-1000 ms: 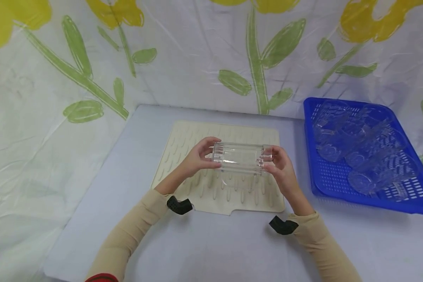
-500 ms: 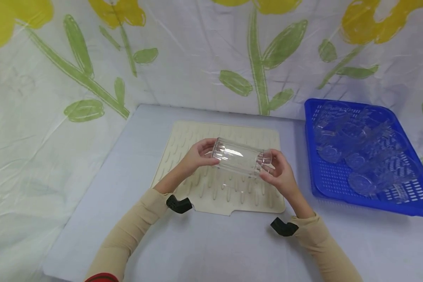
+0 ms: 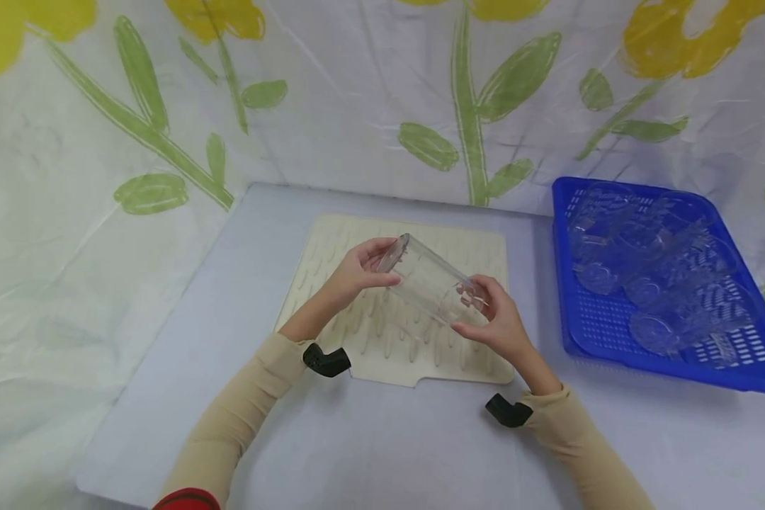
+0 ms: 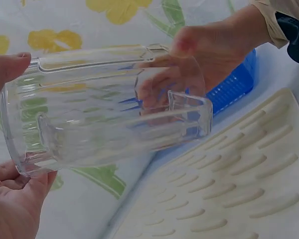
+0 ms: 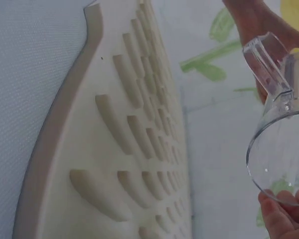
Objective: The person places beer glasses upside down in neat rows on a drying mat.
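Observation:
A clear mug (image 3: pixel 428 278) is held tilted above the cream ribbed mat (image 3: pixel 382 370), its left end higher than its right. My left hand (image 3: pixel 354 273) grips the thick base end between thumb and fingers. At the rim end, my right hand (image 3: pixel 499 319) holds it with the thumb below and the fingers over the far side. The left wrist view shows the mug's handle (image 4: pixel 202 117) along its lower side. Seen from the right wrist, the open rim (image 5: pixel 251 144) faces the camera, with fingertips (image 5: pixel 276 206) at its edge.
To the right stands a blue perforated basket (image 3: pixel 576 348) with several clear mugs (image 3: pixel 656 329) lying in it. A white-covered table (image 3: pixel 395 439) lies under everything. Behind it hangs a white sheet (image 3: pixel 331 106) printed with yellow flowers and green leaves.
The mug has gone from nearly level to steeply tilted. Its left end rose with the left hand, while its right end dropped slightly with the right hand.

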Demonstrator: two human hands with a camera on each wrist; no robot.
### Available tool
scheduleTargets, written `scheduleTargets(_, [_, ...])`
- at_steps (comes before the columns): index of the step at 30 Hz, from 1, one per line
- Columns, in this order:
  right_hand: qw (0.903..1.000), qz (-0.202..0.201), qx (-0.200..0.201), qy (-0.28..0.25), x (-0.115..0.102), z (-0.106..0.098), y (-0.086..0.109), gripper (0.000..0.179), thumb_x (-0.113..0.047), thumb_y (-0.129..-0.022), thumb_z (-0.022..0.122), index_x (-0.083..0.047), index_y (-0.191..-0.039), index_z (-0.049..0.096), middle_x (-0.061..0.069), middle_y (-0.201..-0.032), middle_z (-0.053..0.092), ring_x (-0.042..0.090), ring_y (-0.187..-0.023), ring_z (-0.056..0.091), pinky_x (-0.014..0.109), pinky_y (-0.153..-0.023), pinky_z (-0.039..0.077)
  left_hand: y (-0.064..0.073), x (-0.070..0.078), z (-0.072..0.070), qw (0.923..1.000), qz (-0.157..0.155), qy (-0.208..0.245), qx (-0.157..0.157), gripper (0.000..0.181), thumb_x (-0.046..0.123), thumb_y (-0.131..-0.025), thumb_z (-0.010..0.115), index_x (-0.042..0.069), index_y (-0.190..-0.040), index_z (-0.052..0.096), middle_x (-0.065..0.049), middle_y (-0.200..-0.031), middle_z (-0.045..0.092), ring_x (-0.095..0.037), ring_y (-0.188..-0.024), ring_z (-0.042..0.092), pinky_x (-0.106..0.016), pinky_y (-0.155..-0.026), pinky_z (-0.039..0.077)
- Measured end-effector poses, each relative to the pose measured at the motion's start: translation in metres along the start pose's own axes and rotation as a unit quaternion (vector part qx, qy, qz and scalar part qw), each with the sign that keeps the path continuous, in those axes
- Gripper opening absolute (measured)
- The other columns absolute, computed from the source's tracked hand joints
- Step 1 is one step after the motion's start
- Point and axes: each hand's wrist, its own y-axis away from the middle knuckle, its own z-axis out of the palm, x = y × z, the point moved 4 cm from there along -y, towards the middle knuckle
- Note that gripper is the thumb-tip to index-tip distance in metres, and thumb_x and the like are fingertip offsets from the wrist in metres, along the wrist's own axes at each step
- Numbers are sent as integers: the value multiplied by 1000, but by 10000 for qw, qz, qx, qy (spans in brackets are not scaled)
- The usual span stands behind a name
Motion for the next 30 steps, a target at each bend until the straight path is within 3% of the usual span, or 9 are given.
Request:
scheduleTargets(4, [9997,11,105,237,-6,4,-2,66,23,-58,70,16,-115,39,32,-106,49,17,-98,52,28,-85,43,-2,4,0,9998,-154,16,-81,67,-6,-73,62,-10,-132,32,-21,-135,33,-25,-125,31,-29,-99,27])
scheduleTargets(10, [9974,67,53,722,-20,13,-3,64,18,-57,73,18,-113,42,32,-104,50,42,-100,49,40,-86,41,0,7,0,9991,-312,-293,-73,67,-4,-71,66,-7,-131,35,-18,-134,36,-24,-124,33,-30,-98,29])
scheduleTargets(15, [9960,62,-34,886,-21,20,-5,64,15,-58,75,18,-112,43,28,-107,50,41,-102,49,44,-88,39,-1,13,5,9980,106,-616,-12,67,-7,-68,69,-6,-129,39,-15,-129,42,-22,-114,42,-31,-91,36])
scheduleTargets(21, [9904,195,-208,1349,-25,26,-9,61,4,-61,79,11,-112,46,25,-106,56,38,-102,50,46,-87,39,-1,18,16,9953,688,-656,171,70,-12,-63,71,-9,-126,41,-17,-126,43,-21,-107,45,-31,-85,40])
scheduleTargets(26, [9862,355,-250,1600,-26,32,-11,58,-2,-63,80,6,-110,48,20,-105,57,35,-100,51,47,-86,39,-1,21,22,9922,902,-823,250,72,-13,-61,72,-9,-126,41,-18,-126,43,-22,-108,45,-31,-86,40])
scheduleTargets(30, [9862,282,-155,1625,-25,38,-12,47,-2,-62,80,2,-96,49,15,-94,56,30,-96,52,46,-85,40,-5,23,25,9895,938,-1089,175,74,-9,-60,76,-6,-126,43,-16,-123,46,-20,-108,45,-33,-90,38])
